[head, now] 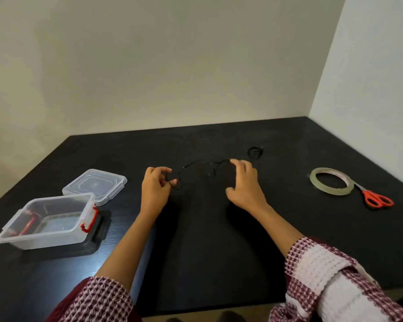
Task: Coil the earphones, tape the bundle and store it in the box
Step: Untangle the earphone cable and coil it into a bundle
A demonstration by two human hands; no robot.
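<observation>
Black wood-grain bench (219, 252) set in a corner of plain pale walls (172, 66). A thin black earphone cable (196, 163) lies in loose loops at mid-bench, between the two hands. Against the dark surface its run is hard to trace and the earbuds cannot be picked out.

Left hand (155, 187): grip closed, thumb and fingertips pinching a loop of the cable. Right hand (246, 184): fingers arched over the cable's far end; whether this grip holds the cable or only touches it cannot be told.

A small dark coil (255, 152) lies just beyond the right hand, and its link to the cable is unclear.

Far left: open clear plastic box with red latches (44, 240), with its clear lid (94, 184) just behind it. Far right: roll of clear tape (330, 190), with the blade tips of the orange-handled scissors (377, 199) at its edge.

The red-and-white checked sleeves (335, 275) are cut off by the lower frame edge.
</observation>
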